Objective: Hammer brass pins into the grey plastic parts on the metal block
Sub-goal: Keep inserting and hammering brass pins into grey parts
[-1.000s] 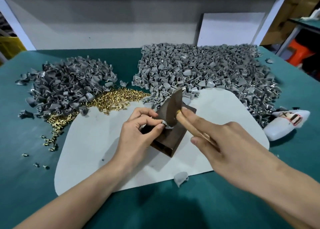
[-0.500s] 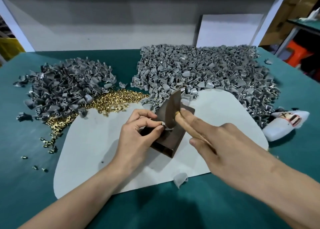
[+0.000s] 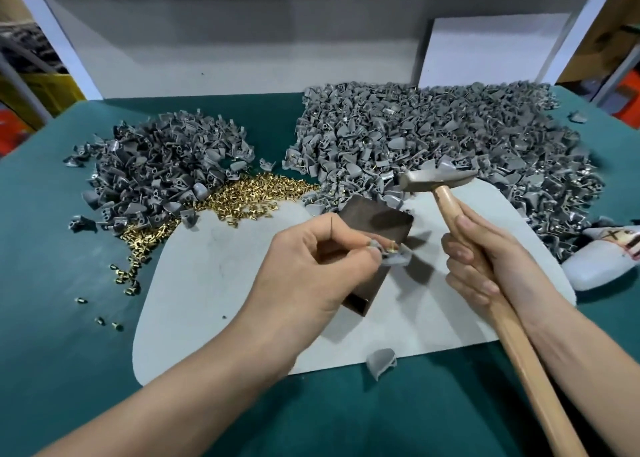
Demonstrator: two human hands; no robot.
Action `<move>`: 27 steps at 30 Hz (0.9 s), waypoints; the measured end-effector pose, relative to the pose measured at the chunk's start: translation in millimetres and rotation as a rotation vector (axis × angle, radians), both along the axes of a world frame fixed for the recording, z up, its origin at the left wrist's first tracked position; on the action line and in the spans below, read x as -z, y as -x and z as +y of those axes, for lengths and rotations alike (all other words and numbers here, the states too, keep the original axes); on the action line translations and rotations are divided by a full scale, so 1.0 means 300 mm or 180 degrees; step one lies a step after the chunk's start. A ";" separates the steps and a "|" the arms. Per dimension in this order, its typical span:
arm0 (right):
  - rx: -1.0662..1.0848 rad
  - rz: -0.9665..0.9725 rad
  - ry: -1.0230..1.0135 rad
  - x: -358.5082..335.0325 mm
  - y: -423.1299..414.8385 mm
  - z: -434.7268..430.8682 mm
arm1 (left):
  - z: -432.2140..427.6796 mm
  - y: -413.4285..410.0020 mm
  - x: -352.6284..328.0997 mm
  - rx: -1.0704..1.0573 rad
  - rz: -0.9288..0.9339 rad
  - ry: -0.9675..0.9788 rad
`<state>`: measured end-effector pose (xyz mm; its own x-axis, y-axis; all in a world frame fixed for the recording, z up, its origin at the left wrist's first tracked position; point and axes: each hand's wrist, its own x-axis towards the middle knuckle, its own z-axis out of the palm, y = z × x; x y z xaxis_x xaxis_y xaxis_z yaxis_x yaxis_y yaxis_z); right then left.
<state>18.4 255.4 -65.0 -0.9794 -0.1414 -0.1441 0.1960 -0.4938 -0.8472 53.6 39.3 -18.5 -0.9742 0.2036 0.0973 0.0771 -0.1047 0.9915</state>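
Nearest the person, a loose grey piece (image 3: 381, 366) lies on the front edge of the pale mat (image 3: 214, 283), which rests on the green table cover (image 3: 52, 335).

Further in, the left hand (image 3: 311, 269) pinches a grey part (image 3: 397, 260) between thumb and curled fingertips, holding it on the near right corner of the dark metal block (image 3: 377, 221), as it did half a second ago. A brass pin (image 3: 392, 248) stands upright in the part. The block lies in the middle of the mat and has not shifted.

The change is on the right. The right hand (image 3: 485, 262) now has all its fingers wrapped round the wooden handle of the hammer (image 3: 433, 179), where before a forefinger lay straight along it. The hammer head, which was down at the part beside the left fingertips, has come up. It now hangs above the block's far right corner, well apart from the pin, and throws a shadow on the block's top.

Beyond the block, a heap of brass pins (image 3: 249, 197) spreads left from the mat's far edge, with strays trailing toward the front left. Behind it sit the left pile of grey parts (image 3: 156, 169) and the larger right pile of grey parts (image 3: 433, 134). A white bottle (image 3: 602, 266) lies at the right edge, and a white board (image 3: 491, 48) leans against the back wall.
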 end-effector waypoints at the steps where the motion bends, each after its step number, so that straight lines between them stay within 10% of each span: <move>1: -0.0024 0.0003 0.0064 0.008 0.002 0.005 | 0.002 -0.013 -0.017 0.0064 -0.0063 -0.0122; 27: 0.0015 -0.0310 0.0559 0.059 0.018 0.005 | 0.046 0.037 -0.052 0.0318 -0.0548 -0.0878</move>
